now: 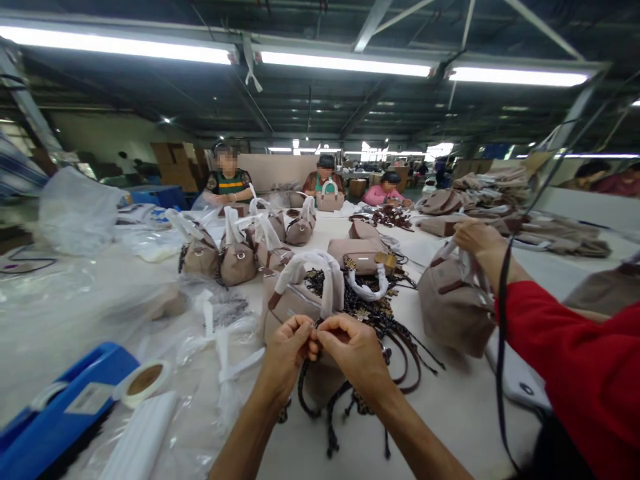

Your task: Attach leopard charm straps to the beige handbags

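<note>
Black braided cord (pixel 303 387) pinched between fingertips of left hand (pixel 291 339) and right hand (pixel 345 340), in front of taupe handbag (pixel 287 300) on worktop (pixel 435 420); brown straps (pixel 411 363) just beside; blue tape dispenser (pixel 75 407) well apart, left; red-sleeved person (pixel 575 353) at right grips another bag (pixel 453 300)

Above and beyond my fingers (pixel 314 337), long white tubes (pixel 345 63) glare against a dim ceiling (pixel 310 107) — soft shadows below them, the far edges stretched and blurry.
</note>
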Demonstrator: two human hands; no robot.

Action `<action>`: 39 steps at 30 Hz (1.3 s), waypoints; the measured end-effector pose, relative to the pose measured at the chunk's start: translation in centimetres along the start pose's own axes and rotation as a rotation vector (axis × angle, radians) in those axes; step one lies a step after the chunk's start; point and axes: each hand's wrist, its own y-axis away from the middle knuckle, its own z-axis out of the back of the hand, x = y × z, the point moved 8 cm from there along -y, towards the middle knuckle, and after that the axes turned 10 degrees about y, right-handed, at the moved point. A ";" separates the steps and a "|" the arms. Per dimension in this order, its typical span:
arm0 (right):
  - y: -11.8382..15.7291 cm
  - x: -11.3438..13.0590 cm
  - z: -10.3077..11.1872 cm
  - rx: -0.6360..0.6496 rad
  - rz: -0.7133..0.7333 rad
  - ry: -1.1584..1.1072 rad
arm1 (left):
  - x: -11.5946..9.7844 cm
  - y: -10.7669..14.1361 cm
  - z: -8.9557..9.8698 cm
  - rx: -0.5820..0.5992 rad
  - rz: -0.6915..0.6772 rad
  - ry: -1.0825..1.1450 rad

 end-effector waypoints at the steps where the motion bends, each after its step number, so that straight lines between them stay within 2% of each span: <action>1: 0.0 0.4 0.0 -0.010 0.026 0.031 | 0.1 0.0 0.0 0.000 0.010 0.024; 11: -0.6 0.2 -0.8 0.022 -0.046 0.107 | 0.2 0.0 0.9 -0.021 0.039 0.086; 23: -0.7 0.5 -0.6 0.002 -0.044 0.249 | 0.4 0.1 0.6 -0.026 0.006 0.043; 39: -0.8 0.9 -0.4 -0.005 -0.039 0.269 | 0.8 0.2 0.3 -0.009 0.005 0.084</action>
